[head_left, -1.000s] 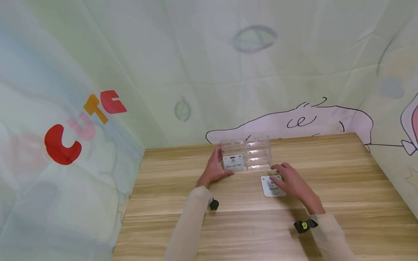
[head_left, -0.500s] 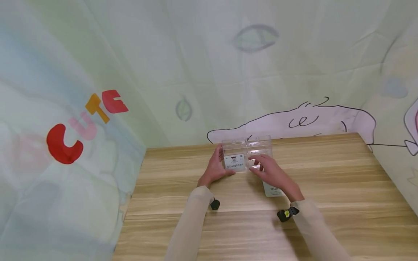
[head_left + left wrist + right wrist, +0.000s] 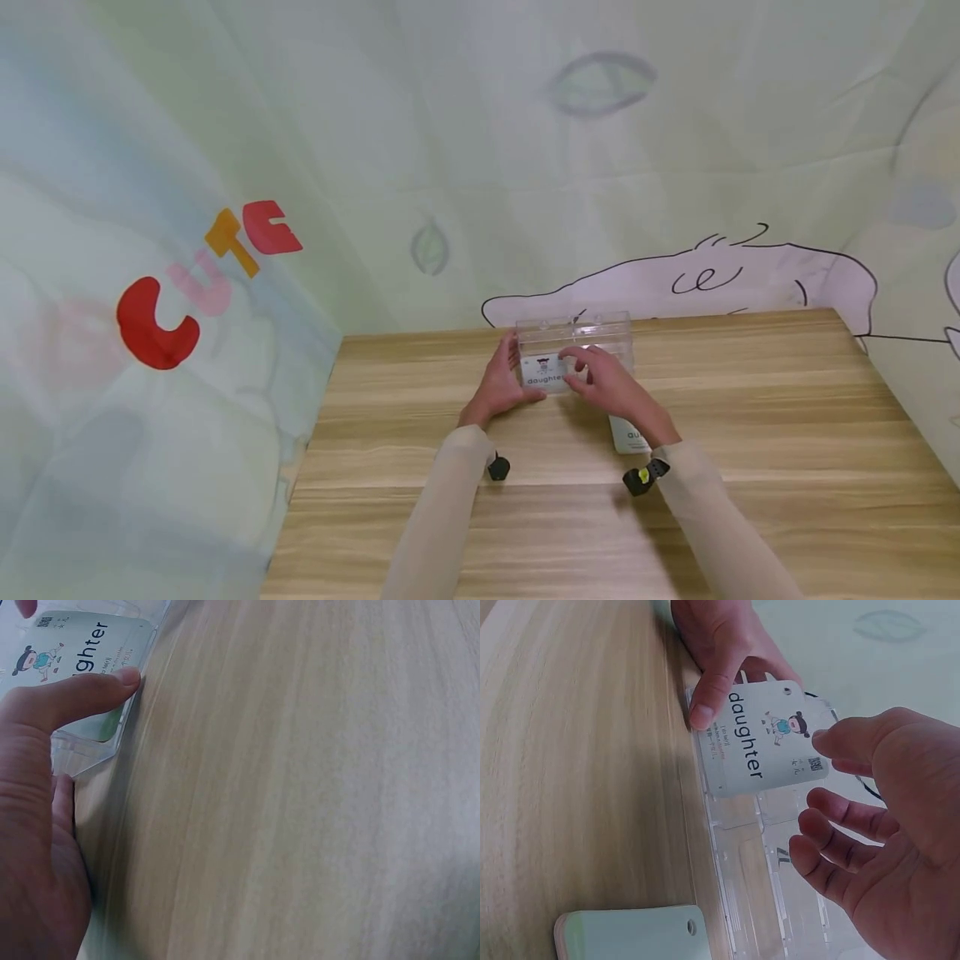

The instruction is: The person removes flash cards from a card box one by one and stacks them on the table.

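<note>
A clear plastic rack (image 3: 615,337) with two columns of compartments stands near the table's back edge. The white "daughter" card (image 3: 543,373) leans in its lower left part. My left hand (image 3: 501,385) grips the rack's left end, its thumb lying over the card's lower edge in the left wrist view. Reaching in from the right, my right hand (image 3: 611,387) has loosely bent fingers, one fingertip (image 3: 822,741) at the card's upper corner; no firm hold on the card shows. The "aunt" card (image 3: 628,437) lies on the table, partly hidden beneath my right forearm and hand.
The wood-grain table (image 3: 405,467) extends to both sides and toward me. A printed cloth backdrop (image 3: 450,167) rises directly behind it. In the right wrist view, the "aunt" cards (image 3: 634,934) look like a small stack in front of the rack.
My right hand has moved left from the "aunt" card to the upper corner of the "daughter" card. My left hand has kept its grip on the rack.
</note>
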### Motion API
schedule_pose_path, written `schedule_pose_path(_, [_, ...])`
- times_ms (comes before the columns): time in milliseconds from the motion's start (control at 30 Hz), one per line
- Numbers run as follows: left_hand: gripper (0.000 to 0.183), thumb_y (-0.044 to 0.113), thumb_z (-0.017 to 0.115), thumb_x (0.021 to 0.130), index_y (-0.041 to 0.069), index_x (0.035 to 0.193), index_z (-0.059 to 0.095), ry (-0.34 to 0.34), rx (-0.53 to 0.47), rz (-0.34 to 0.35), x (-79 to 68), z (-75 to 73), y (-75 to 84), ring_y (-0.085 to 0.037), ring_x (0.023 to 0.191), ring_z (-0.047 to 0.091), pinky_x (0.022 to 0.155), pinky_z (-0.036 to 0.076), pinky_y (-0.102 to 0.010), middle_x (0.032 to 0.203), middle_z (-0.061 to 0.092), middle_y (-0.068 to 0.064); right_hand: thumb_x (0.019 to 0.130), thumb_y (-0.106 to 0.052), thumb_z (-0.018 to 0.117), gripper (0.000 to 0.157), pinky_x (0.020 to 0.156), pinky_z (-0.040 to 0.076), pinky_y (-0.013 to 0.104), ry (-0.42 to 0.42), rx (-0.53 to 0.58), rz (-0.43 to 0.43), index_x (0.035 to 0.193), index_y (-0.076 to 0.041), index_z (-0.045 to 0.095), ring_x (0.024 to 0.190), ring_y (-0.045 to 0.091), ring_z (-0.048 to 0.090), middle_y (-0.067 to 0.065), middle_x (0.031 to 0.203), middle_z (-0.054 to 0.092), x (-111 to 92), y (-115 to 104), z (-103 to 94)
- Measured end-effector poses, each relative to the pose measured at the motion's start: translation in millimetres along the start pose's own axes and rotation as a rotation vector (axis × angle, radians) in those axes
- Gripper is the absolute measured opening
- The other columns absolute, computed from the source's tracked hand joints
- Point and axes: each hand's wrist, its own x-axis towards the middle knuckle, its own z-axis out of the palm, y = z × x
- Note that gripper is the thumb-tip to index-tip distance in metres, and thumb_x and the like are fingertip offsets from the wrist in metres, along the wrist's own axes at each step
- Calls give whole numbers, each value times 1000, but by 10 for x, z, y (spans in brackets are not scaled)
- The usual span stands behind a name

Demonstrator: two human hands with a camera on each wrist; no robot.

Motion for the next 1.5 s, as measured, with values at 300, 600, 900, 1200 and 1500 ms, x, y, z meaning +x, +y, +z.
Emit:
schedule_pose_path(300, [126,12,98,69,17,164,15,-7,10,-2,9,-2,0,-25,148,39,121,35,-30,162,38,-13,100,-15,70,41,68,55,31,-18,-5,9,139,-7,60,82,20,59,14,109,64,11,41,4])
schedule_pose_path(600, [126,14,99,69,17,164,15,-4,14,3,10,-7,-15,-26,148,40,121,35,-31,161,38,-14,101,-17,69,42,63,53,31,-19,0,13,141,-10,60,78,18,56,12,104,61,3,55,-12])
schedule_pose_path(900, [126,16,98,70,18,164,15,-7,26,-25,24,0,-33,-23,148,39,120,34,-28,162,38,-12,101,-17,68,42,65,53,31,-32,9,24,142,-10,59,80,19,57,13,107,62,-2,72,-11])
schedule_pose_path(1200, [128,13,99,68,17,164,15,-8,17,-19,26,5,-27,-24,148,40,121,35,-30,162,38,-12,101,-17,69,37,70,56,31,7,26,14,136,-7,62,85,20,60,16,117,60,-20,67,14])
schedule_pose_path(1500, [129,13,99,68,16,165,14,-10,14,-26,29,4,-31,-25,148,39,121,34,-30,163,37,-14,101,-12,68,34,80,61,39,49,101,-28,133,-3,62,94,23,66,14,124,66,-49,67,57])
